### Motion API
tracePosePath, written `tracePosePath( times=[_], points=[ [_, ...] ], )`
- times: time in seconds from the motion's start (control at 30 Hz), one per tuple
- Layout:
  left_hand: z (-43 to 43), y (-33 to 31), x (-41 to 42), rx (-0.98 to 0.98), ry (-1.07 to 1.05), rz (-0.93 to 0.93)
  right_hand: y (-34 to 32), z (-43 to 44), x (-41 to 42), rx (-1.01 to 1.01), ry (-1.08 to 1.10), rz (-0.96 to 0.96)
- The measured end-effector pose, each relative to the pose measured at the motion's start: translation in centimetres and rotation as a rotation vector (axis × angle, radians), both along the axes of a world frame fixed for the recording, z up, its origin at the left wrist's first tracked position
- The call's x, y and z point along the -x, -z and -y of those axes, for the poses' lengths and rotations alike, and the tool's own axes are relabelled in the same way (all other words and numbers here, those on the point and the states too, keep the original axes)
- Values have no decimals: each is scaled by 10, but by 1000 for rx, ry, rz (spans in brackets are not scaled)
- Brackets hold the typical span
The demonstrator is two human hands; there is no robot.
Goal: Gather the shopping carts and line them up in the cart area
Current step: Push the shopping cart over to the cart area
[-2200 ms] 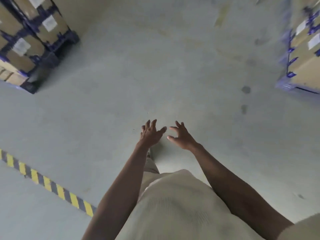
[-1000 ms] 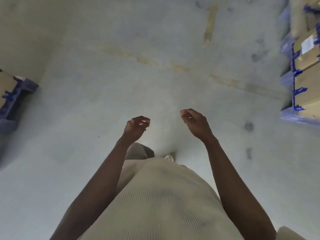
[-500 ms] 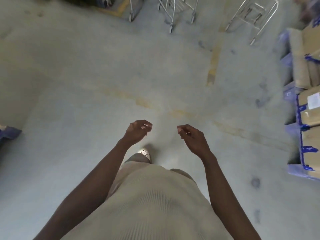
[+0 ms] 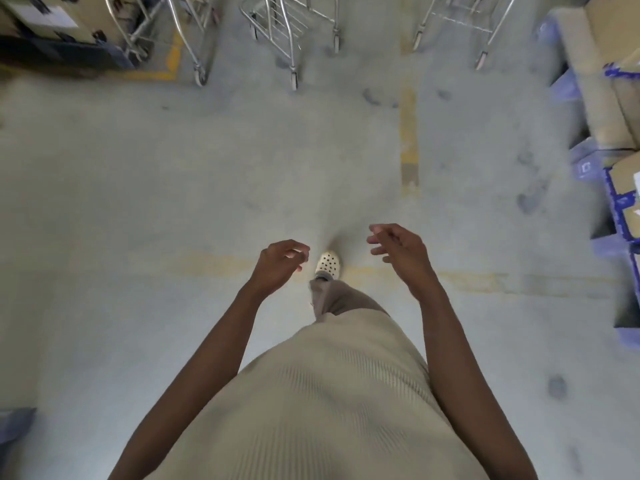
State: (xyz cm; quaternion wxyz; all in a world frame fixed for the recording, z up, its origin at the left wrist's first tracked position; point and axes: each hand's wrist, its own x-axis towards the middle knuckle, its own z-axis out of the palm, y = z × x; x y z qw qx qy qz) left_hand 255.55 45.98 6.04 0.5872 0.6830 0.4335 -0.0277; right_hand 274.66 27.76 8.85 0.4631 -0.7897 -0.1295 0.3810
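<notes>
loc: we're in a whse / store backrm | concrete floor w/ worn yellow lines | metal shopping carts ahead | cardboard boxes stacked on blue pallets

Shiny metal carts, matt concrete floor.

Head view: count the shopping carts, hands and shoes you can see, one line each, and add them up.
Shopping carts: 3, all cut off by the top edge
Hands: 2, left hand and right hand
Shoes: 1
Total: 6
</notes>
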Motion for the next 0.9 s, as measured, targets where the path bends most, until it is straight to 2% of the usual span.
tracePosePath(
  times=[0.1,0.2,0.33,0.43,0.63,0.73,0.9],
  points=[
    [-70,-8,-47,-9,-39,-5,-12,-94,-78,-25,-15,29],
    [-151,-27,-98,-42,-165,29,-35,-194,-150,-62,-43,84],
    [-235,-41,-148,-37,-359,92,-54,-304,-204,-91,-171,93],
    [-294,-28,-187,4,-421,95,-41,-373,-233,-77,-268,56],
    [-435,2,-287,38,-410,103,-3,-503,-314,4,-365,22],
    [-522,-2,-352,29,-327,108,-11,-571,-370,10,-265,60],
    [-649,-52,-475,-46,-139,147,-54,-660,-450,-47,-127,98]
  ],
)
